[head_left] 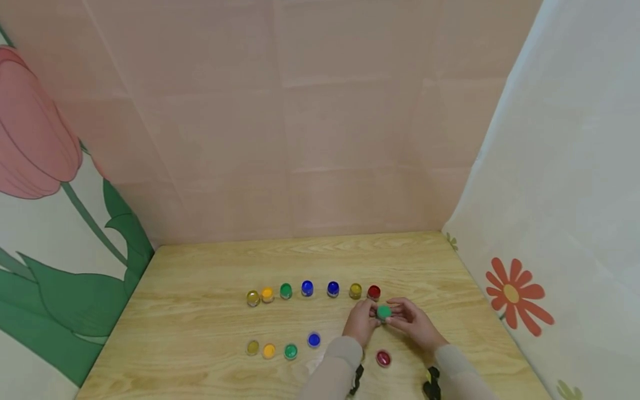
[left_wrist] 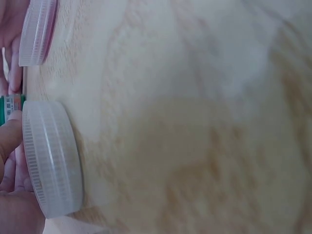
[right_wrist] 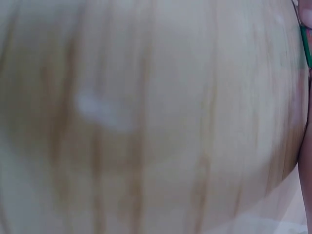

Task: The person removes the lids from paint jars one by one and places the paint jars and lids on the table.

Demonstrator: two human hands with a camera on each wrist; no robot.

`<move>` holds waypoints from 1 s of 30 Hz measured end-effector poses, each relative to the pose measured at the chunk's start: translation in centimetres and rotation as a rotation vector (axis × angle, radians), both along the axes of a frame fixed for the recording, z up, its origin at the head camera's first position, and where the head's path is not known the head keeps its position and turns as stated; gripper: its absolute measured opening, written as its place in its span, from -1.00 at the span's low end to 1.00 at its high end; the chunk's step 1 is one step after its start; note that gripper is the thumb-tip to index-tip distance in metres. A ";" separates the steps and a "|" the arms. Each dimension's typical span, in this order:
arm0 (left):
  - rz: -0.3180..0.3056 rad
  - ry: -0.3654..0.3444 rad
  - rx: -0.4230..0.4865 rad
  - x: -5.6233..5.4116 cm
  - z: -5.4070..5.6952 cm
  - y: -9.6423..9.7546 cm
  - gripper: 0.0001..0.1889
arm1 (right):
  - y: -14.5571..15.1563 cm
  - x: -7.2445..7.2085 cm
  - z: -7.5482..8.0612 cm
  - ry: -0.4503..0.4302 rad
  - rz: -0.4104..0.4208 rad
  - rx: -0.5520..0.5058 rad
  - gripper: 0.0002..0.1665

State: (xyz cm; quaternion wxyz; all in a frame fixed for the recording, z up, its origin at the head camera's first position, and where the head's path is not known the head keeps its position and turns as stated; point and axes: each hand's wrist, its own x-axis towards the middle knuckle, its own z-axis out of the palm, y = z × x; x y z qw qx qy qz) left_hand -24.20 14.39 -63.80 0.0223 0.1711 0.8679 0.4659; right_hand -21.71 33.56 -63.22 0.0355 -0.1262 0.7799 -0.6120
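Observation:
Both hands meet at a small green paint jar (head_left: 384,312) on the right part of the table. My left hand (head_left: 361,322) pinches it from the left, and the right hand (head_left: 414,323) has fingers and thumb on its other side. A printed label on the jar (left_wrist: 14,105) shows at the edge of the left wrist view. Just behind the hands stands an open jar of red paint (head_left: 373,293). A red-stained lid (head_left: 383,358) lies on the table between the forearms. Close to the left wrist camera is a clear ribbed lid (left_wrist: 52,161).
A back row of open paint jars includes olive (head_left: 355,290), dark blue (head_left: 333,289), blue (head_left: 307,288), green (head_left: 285,290) and orange (head_left: 267,294). Nearer lie several lids, among them a blue lid (head_left: 314,340) and a green lid (head_left: 290,351). A pink backdrop (head_left: 300,139) rises behind the table.

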 end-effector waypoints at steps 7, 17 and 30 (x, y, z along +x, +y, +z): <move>0.005 -0.002 -0.005 0.0 0.3 0.0 -0.72 | -0.3 -0.2 -0.2 -0.008 -0.034 0.009 -0.50; 0.008 -0.037 -0.025 0.3 0.6 0.1 -0.73 | 0.0 0.3 0.5 -0.011 0.024 0.042 -0.46; 0.002 -0.033 -0.019 0.3 0.4 0.1 -0.72 | 0.0 0.1 -0.5 -0.010 -0.002 -0.014 -0.53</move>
